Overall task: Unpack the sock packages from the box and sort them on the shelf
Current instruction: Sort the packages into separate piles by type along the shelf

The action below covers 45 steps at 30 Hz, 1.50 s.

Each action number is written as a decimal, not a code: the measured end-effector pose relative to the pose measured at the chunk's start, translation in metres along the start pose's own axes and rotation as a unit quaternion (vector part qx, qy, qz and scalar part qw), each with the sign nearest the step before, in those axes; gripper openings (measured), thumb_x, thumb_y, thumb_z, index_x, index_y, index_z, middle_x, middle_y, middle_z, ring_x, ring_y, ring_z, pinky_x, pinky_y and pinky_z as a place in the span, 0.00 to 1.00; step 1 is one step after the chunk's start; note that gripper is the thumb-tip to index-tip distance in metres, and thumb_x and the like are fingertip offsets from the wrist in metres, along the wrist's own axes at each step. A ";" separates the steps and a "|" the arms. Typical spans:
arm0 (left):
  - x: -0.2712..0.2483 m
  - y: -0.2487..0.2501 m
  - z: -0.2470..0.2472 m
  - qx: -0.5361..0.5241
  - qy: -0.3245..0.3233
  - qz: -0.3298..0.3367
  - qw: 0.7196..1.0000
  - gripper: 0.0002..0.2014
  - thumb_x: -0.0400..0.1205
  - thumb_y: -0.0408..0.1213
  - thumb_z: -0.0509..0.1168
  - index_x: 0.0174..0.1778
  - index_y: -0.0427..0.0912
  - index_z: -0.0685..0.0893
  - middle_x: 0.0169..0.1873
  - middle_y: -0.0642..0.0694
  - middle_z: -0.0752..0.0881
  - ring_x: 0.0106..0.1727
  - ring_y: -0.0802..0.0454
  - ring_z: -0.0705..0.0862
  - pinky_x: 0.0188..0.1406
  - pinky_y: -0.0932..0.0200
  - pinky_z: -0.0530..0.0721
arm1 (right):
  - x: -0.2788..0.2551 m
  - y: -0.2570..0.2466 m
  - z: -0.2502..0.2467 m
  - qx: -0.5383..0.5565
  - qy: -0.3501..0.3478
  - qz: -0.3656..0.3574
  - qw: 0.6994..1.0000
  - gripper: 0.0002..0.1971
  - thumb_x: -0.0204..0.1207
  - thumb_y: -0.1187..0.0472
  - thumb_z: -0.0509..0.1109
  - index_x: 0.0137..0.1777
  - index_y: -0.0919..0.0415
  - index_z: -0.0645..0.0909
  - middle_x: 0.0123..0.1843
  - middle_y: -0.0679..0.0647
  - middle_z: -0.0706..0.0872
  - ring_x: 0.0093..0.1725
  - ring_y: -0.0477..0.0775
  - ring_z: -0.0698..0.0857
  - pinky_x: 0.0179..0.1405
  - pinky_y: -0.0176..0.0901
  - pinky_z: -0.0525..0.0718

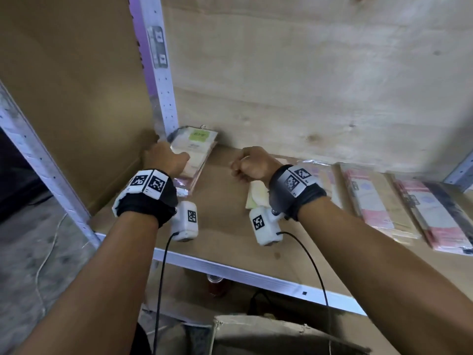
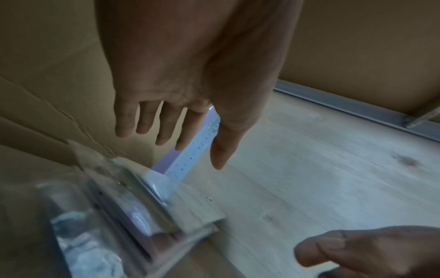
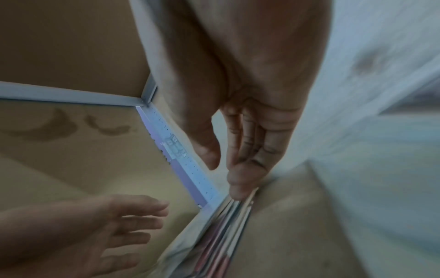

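A stack of sock packages [image 1: 197,147] in clear wrap, the top one with a green label, lies in the back left corner of the shelf [image 1: 225,226]. My left hand [image 1: 165,158] hangs over the stack's [image 2: 142,212] near left part with fingers [image 2: 166,127] straight and spread, holding nothing. My right hand [image 1: 249,165] sits a little to the right of the stack, empty, its fingers [image 3: 240,169] together and pointing down by the stack's edge [image 3: 221,225]. Whether either hand touches the stack is unclear. The cardboard box [image 1: 268,334] stands below, at the bottom edge.
A pale yellow package [image 1: 256,194] lies under my right wrist. Pink and beige packages [image 1: 373,201] lie in a row to the right. A metal upright [image 1: 160,73], a cardboard side wall [image 1: 76,98] and a plywood back wall [image 1: 307,73] enclose the shelf. Its front rail [image 1: 230,271] runs below my wrists.
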State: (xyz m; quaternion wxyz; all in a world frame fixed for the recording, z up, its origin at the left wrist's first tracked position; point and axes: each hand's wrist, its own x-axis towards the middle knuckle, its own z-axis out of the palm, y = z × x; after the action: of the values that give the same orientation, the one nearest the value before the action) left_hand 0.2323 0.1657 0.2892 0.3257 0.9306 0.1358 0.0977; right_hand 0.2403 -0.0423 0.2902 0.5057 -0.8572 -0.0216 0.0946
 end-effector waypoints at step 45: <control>-0.146 0.142 0.135 -0.185 -0.174 0.102 0.962 0.36 0.85 0.68 0.45 0.45 0.40 0.86 0.38 0.36 0.91 0.39 0.38 0.91 0.51 0.42 0.89 | -0.133 0.124 -0.106 -0.010 0.337 -0.044 0.941 0.28 0.89 0.46 0.51 0.50 0.70 0.83 0.40 0.60 0.84 0.46 0.67 0.84 0.45 0.58 0.84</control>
State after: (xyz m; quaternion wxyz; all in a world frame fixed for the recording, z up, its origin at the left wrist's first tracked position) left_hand 0.1580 -0.0652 0.2617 0.4987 0.8658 -0.0391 -0.0096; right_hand 0.1222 -0.2117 0.2505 0.4788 -0.8420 0.1114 -0.2221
